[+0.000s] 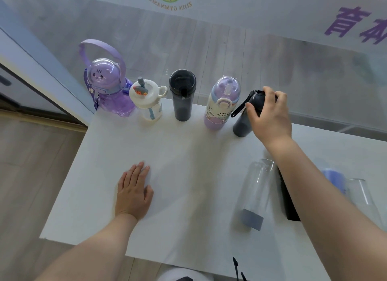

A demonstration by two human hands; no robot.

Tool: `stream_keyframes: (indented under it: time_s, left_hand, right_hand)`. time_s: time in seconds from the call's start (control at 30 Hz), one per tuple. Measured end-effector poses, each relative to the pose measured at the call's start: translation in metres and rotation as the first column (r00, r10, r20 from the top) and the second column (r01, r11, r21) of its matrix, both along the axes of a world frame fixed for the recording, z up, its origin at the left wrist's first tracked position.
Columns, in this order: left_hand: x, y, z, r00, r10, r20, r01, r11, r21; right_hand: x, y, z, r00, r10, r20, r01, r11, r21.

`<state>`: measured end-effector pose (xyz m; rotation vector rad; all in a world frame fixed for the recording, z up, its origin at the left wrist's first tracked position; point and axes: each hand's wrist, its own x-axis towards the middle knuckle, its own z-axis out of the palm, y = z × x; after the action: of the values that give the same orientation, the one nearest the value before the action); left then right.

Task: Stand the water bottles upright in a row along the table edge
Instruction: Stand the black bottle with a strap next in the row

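Several bottles stand upright along the white table's (178, 155) far edge: a purple bunny-lid bottle (109, 92), a small white-lidded bottle (148, 100), a dark tumbler (182, 94), a lilac printed bottle (222, 104) and a dark strap bottle (243, 121). My right hand (270, 115) grips the top of that dark strap bottle. My left hand (134, 192) lies flat on the table, fingers apart, holding nothing. Lying on the table near my right forearm are a clear bottle with a grey cap (255, 192), a black bottle (287, 199) partly hidden by the arm, and a clear bottle with a blue lid (354, 188).
A glass wall with purple lettering runs just behind the table's far edge. Wooden floor lies to the left of the table. A black strap (236, 268) pokes up at the near edge.
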<state>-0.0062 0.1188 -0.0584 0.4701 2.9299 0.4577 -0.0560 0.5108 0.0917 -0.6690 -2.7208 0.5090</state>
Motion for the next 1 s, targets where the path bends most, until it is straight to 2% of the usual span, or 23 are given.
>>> stream_keyframes:
  time_s: [0.17, 0.33, 0.47, 0.57, 0.63, 0.7, 0.77, 0.87, 1.0]
  left_hand:
    - [0.000, 0.001, 0.000, 1.000, -0.006, -0.001, 0.006, 1.000, -0.014]
    - [0.002, 0.002, 0.002, 1.000, 0.003, -0.004, -0.003, 1.000, -0.012]
    - [0.003, 0.002, 0.002, 1.000, -0.002, -0.006, 0.002, 1.000, -0.013]
    - [0.003, 0.002, 0.000, 1.000, 0.004, 0.005, -0.003, 1.000, -0.013]
    - [0.003, 0.002, 0.000, 1.000, 0.012, 0.011, -0.012, 1.000, -0.012]
    - [0.003, 0.001, -0.002, 1.000, 0.015, 0.014, -0.014, 1.000, -0.010]
    - [0.002, 0.001, -0.002, 1.000, 0.016, 0.016, -0.016, 1.000, -0.008]
    - [0.004, 0.008, -0.004, 0.999, 0.048, 0.011, -0.048, 0.999, -0.001]
    - [0.008, 0.027, -0.005, 0.989, 0.149, 0.010, -0.149, 0.988, 0.039]
  right_hand:
    - [0.010, 0.004, 0.004, 0.999, 0.023, 0.037, -0.023, 1.000, -0.009]
    - [0.040, 0.007, 0.007, 0.984, 0.084, -0.155, -0.091, 0.995, -0.041]
    - [0.081, 0.012, -0.011, 0.963, 0.207, -0.170, -0.210, 0.978, -0.002]
    - [0.119, 0.012, -0.033, 0.954, 0.288, -0.079, -0.290, 0.957, -0.016]
    - [0.141, 0.012, -0.044, 0.935, 0.348, 0.068, -0.346, 0.937, -0.042]
    - [0.160, 0.011, -0.055, 0.879, 0.395, 0.267, -0.393, 0.917, -0.060]
    - [0.177, 0.012, -0.065, 0.816, 0.433, 0.383, -0.456, 0.889, -0.036]
    - [0.193, 0.013, -0.080, 0.729, 0.481, 0.487, -0.574, 0.817, 0.053]
    - [0.195, 0.014, -0.091, 0.693, 0.460, 0.555, -0.605, 0.789, 0.102]
